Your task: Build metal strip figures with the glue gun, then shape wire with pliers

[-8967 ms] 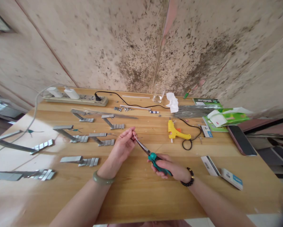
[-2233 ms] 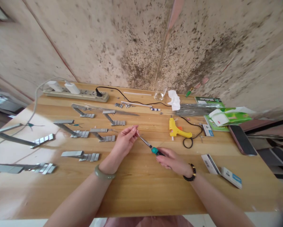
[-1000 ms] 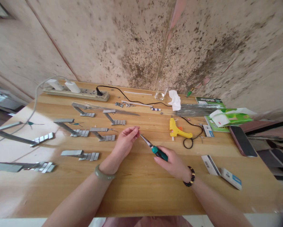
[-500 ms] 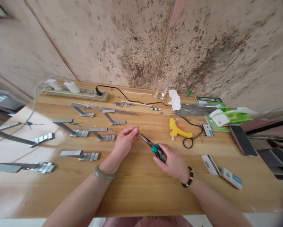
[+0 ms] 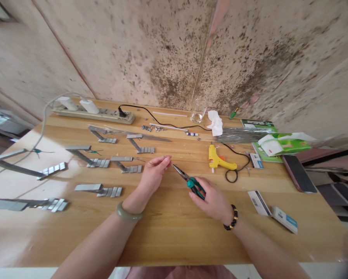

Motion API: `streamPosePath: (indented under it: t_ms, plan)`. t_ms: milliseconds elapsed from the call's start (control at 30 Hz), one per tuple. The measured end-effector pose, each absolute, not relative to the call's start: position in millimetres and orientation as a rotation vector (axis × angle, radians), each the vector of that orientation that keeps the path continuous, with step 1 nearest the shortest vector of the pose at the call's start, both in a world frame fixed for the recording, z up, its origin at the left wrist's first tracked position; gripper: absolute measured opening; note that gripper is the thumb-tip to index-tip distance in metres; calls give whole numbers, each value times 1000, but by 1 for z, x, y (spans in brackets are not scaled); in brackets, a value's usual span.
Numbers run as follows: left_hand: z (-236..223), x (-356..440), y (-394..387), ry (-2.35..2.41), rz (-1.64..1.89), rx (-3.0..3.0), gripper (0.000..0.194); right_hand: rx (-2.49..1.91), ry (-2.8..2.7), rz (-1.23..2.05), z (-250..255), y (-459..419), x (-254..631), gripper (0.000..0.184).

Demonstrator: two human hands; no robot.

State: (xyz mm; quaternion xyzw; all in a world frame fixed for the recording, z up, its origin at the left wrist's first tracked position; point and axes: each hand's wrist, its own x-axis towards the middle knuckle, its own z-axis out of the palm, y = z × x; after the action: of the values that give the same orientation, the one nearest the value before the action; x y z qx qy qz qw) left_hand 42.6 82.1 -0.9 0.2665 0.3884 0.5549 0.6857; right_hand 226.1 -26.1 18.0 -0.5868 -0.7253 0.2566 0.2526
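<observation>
My right hand (image 5: 213,197) is wrapped round the teal and black handles of long-nose pliers (image 5: 182,173). Their jaws point up and left, with the tip close to the fingertips of my left hand (image 5: 156,170). Those left fingers are pinched together on something too small to make out. Left of my hands stand several bent grey metal strips (image 5: 123,164) with segmented feet; a few carry small teal pieces with thin wire ends. A yellow glue gun (image 5: 220,159) lies on the table beyond my right hand.
On the wooden table (image 5: 174,236), a power strip (image 5: 104,114) sits at the back left. A glass (image 5: 197,115), crumpled tissue (image 5: 215,123) and bundle of thin wires (image 5: 240,134) are at the back. A phone (image 5: 300,173) and small boxes (image 5: 284,219) lie to the right.
Almost nothing differs. The view has shifted very slightly, while both hands and the pliers keep the same pose.
</observation>
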Motion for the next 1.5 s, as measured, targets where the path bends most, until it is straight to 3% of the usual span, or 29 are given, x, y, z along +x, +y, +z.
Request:
streamPosePath:
  t_ms: [1500]
  plan:
    - [-3,41,83,804,1188,552,29,-1633,-2014,591,13,-26,225,38]
